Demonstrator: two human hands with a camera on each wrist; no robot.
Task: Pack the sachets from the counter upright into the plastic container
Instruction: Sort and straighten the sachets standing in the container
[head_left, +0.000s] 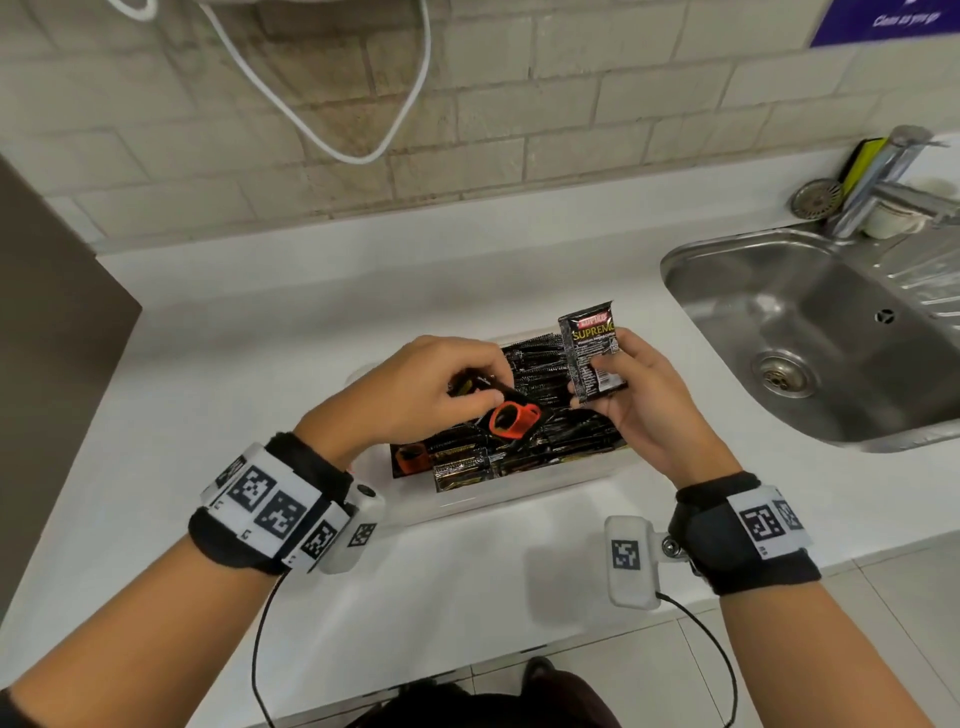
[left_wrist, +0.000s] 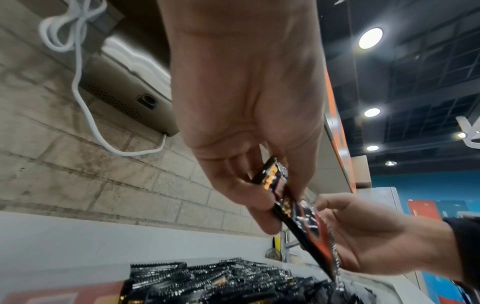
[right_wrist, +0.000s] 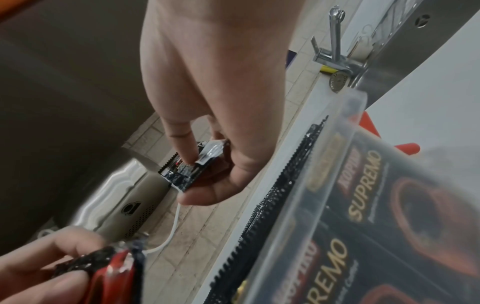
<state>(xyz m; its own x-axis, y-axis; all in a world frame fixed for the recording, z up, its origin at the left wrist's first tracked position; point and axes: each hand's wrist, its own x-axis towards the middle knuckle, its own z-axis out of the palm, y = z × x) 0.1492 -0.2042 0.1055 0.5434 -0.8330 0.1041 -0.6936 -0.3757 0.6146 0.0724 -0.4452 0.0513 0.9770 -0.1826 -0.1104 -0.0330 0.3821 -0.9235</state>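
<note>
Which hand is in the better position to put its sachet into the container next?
Probably the left hand: its sachet hangs low over the container. The right hand holds its sachet higher.

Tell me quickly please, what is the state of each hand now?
Left hand: closed, pinching a sachet with a red cup picture over the plastic container.
Right hand: closed, holding a black sachet upright.

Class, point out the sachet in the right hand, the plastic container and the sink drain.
Sachet (head_left: 592, 353), head view, on its printed front.
Container (head_left: 498, 501), head view, on its near rim.
Sink drain (head_left: 777, 382), head view, on its centre.
</note>
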